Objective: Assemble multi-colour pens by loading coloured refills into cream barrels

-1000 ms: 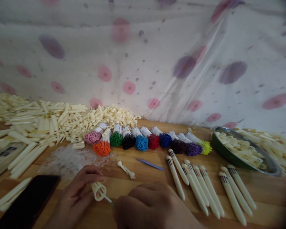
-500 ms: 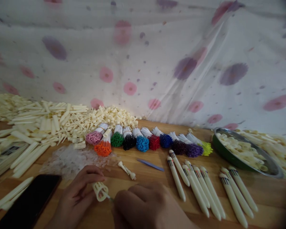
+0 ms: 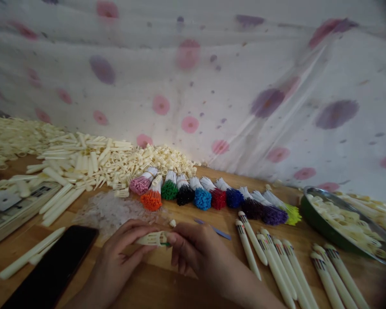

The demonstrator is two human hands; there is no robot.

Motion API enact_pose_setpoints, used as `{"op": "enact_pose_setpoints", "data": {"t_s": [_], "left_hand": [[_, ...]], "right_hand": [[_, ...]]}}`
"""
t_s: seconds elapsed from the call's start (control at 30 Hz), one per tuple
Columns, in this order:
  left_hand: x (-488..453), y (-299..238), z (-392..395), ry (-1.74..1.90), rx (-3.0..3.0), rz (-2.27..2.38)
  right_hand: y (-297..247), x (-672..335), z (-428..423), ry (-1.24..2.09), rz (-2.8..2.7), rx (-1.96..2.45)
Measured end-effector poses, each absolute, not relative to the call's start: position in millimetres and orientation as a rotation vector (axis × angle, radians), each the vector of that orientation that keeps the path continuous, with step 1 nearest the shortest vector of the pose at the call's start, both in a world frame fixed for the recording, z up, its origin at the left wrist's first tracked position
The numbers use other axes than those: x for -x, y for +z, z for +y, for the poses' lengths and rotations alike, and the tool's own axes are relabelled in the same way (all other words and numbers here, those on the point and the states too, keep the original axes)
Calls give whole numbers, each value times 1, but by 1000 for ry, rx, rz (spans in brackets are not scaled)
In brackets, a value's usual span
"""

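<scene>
My left hand [image 3: 116,255] is closed around a cream, slotted pen sleeve [image 3: 149,238], which lies sideways with its open end facing right. At that open end, my right hand [image 3: 201,251] pinches a small green-tipped pen refill [image 3: 166,244]; most of the refill is hidden inside the sleeve and behind the fingers. Just beyond the hands shows a small cream part [image 3: 173,223], partly covered. Behind them runs a row of refill bundles with coloured tips, among them orange [image 3: 151,199], green [image 3: 169,190] and light blue [image 3: 201,198].
Finished-looking multicolour pens [image 3: 278,268] lie at right, near a green-sided bowl [image 3: 321,223] of cream rings. A phone [image 3: 53,266] rests at left, beside clear plastic bits [image 3: 111,212]. Cream parts [image 3: 93,159] are heaped behind. A blue strip [image 3: 221,233] lies mid-table.
The sleeve has turned from facing me to lying sideways. My right fingers have come up to its open end, and the refill's white tube no longer shows outside. The view has swung left.
</scene>
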State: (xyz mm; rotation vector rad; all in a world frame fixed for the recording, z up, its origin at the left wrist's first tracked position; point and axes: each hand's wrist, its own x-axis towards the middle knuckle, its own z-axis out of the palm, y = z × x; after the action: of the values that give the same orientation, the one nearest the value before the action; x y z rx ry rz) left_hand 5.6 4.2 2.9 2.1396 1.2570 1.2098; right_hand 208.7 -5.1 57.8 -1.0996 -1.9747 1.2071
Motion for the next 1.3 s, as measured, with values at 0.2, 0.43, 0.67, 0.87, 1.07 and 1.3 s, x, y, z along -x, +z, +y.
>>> {"op": "enact_pose_setpoints", "data": {"t_s": [0.2,0.43,0.67,0.87,1.07,1.3], "left_hand": [[-5,3,2,1274,-2032,1229],[-7,6,0,1283,-1923,1198],[-14,2,-1,1194,-1702,1174],[-15,4,-1,1099,-1643,1122],[-17,8,-4,1051,-1615,1095],[-18,9,-4,1054,-1566,1083]], "right_hand": [[60,-216,-2,1200,-1903,1097],[74,-213,-10,761,-2134,979],[71,-214,-10,671,-2219,986],[71,-213,-10,720,-2193,1016],[72,-209,-12,856,-2051,1077],[70,-211,-11,917,-1992,1154]]}}
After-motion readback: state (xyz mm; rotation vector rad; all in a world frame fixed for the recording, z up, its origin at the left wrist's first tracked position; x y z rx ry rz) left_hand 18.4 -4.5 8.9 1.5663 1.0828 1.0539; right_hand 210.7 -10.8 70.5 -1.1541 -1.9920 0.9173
